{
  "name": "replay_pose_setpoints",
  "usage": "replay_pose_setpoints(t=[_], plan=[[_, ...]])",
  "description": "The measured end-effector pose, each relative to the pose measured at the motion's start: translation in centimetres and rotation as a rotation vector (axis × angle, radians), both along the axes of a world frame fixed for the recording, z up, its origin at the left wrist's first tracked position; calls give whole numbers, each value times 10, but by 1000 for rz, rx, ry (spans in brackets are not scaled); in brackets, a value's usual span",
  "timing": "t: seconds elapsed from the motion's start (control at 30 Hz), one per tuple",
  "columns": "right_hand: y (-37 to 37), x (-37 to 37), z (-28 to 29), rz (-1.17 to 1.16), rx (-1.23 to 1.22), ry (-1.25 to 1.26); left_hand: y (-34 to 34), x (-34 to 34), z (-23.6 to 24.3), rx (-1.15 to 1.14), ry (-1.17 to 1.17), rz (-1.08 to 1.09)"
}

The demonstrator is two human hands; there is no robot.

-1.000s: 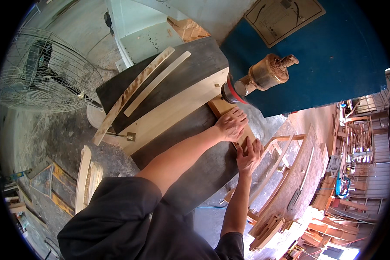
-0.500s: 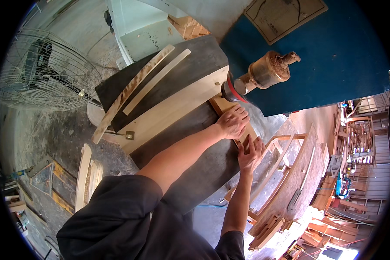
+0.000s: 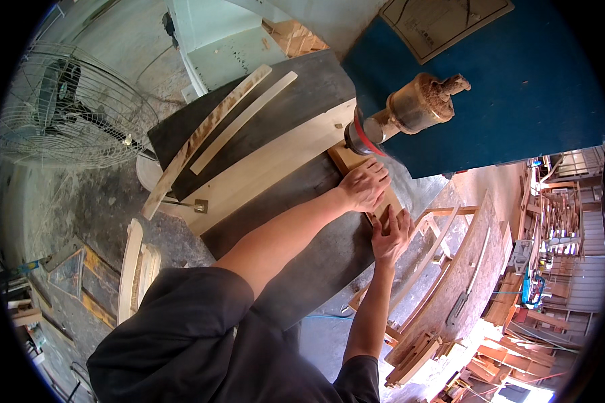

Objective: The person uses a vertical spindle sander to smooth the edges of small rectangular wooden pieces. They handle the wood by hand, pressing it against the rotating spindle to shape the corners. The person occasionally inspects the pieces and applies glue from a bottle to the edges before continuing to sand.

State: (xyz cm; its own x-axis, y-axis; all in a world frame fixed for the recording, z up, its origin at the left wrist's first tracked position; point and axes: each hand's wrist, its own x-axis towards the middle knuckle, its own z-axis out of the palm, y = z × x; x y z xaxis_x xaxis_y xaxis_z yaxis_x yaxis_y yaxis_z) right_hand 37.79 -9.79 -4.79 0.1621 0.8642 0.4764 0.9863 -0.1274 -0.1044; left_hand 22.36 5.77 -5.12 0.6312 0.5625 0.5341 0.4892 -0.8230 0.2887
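Note:
A flat wooden board [image 3: 345, 158] lies on the dark machine table [image 3: 296, 248], its far end beside the round cutter head with a red ring [image 3: 368, 136]. My left hand [image 3: 366, 187] is closed over the board's middle, fingers curled just short of the cutter head. At the board's near end, my right hand [image 3: 392, 236] grips the wood with bent fingers and thumb. Both hands cover much of the board, so its full outline is hidden. A clear, dust-coated cylinder [image 3: 417, 106] sits above the cutter head, against the blue machine body [image 3: 497, 107].
A long pale wooden fence [image 3: 275, 168] crosses the table, held by a small metal clamp [image 3: 200, 206]. Two thin curved strips [image 3: 208, 127] lie beyond it. A wire-caged fan [image 3: 74, 107] stands at left; wooden frames [image 3: 444, 262] and a curved panel [image 3: 460, 289] are at right.
The board and both hands have edged very slightly toward the far side by the cutter head. The whole view has also shifted a little; both hands keep their grip.

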Motion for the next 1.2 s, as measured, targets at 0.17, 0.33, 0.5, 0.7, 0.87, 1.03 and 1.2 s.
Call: replay_pose_setpoints(t=[0.17,0.33,0.5,0.7,0.87,1.03,1.2], plan=[[1,1,1,0,-4,-3,1,2,1,-12,-8,-8],[2,5,-1,5,2,-4,2,4,0,3,-38,3],[4,5,1,12,-5,-3,3,5,-1,-12,-51,-2],[5,9,-2,23,8,19,3,7,0,-39,-59,-7],[5,6,2,7,-12,26,5,7,0,10,-91,1],[7,5,4,-1,-30,45,6,7,-2,18,-101,4],[8,8,5,-5,-33,31,6,10,-2,49,-118,20]])
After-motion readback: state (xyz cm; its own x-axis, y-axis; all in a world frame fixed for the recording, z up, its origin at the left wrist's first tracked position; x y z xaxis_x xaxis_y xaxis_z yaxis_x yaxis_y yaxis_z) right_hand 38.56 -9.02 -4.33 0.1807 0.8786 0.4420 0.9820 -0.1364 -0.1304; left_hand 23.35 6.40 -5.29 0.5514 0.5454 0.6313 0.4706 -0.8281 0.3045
